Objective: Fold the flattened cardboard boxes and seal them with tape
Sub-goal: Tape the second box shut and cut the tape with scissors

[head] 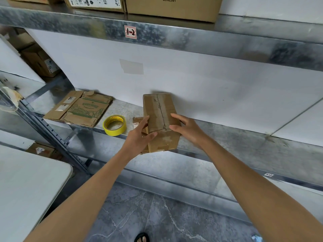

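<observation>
A folded brown cardboard box stands on the metal shelf, its top seam covered with clear tape. My left hand grips its near left corner, thumb on top and fingers down the side. My right hand lies against the box's right side with straight fingers touching the top edge. A yellow tape roll lies flat on the shelf to the left of the box. Flattened cardboard boxes lie further left. Another flat piece of cardboard peeks out behind my left hand.
The upper shelf carries large cartons overhead. A slanted shelf post runs at the left. A white table stands at the lower left. More boxes sit on the neighbouring rack. Grey tiled floor lies below.
</observation>
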